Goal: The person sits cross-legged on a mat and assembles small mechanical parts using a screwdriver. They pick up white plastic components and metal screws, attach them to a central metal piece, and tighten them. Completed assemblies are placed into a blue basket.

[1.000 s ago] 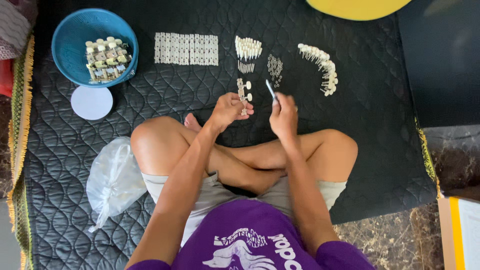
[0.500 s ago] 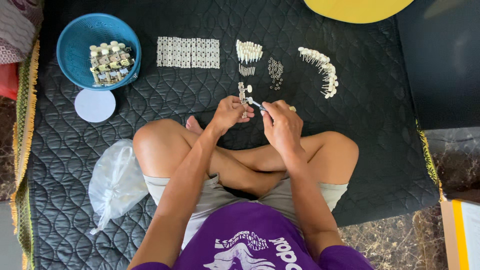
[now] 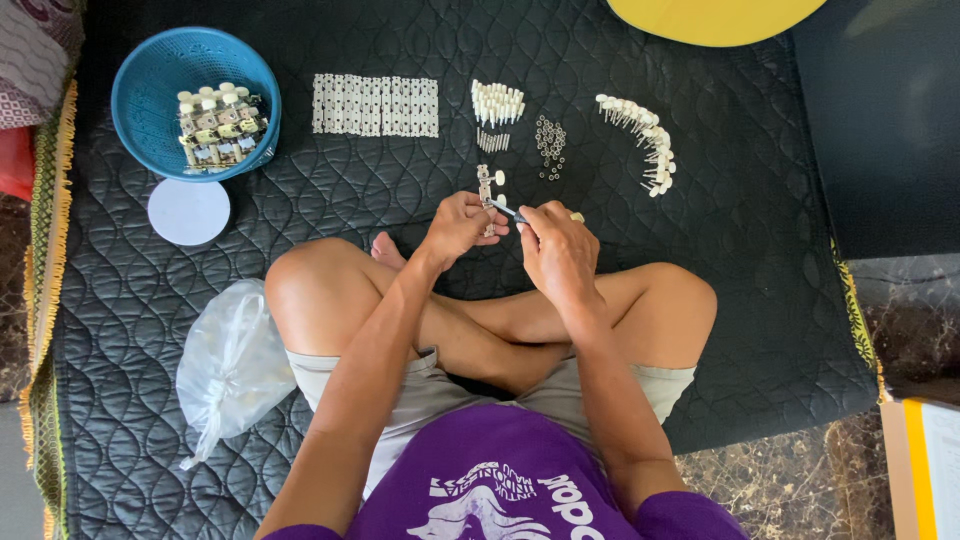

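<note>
I sit cross-legged on a black quilted mat [image 3: 760, 260]. My left hand [image 3: 462, 225] holds a small metal tuning-peg assembly [image 3: 488, 186] with white knobs upright over the mat. My right hand [image 3: 556, 245] grips a thin screwdriver [image 3: 506, 209], whose tip points left and touches the assembly. On the mat beyond my hands lie a cluster of white pegs [image 3: 497, 104], a small pile of dark metal screws and washers [image 3: 549, 146], a curved row of white-knobbed pegs [image 3: 640, 138] and a flat row of pale plates [image 3: 375, 105].
A blue plastic basket [image 3: 150, 120] at the far left holds several finished peg assemblies. A white round lid [image 3: 188, 212] lies below it. A crumpled clear plastic bag [image 3: 232, 365] rests by my left knee. A yellow rounded object [image 3: 715, 18] sits at the top edge.
My right hand has brought the screwdriver from upright and apart down to the assembly in my left hand. Both hands now meet closely.
</note>
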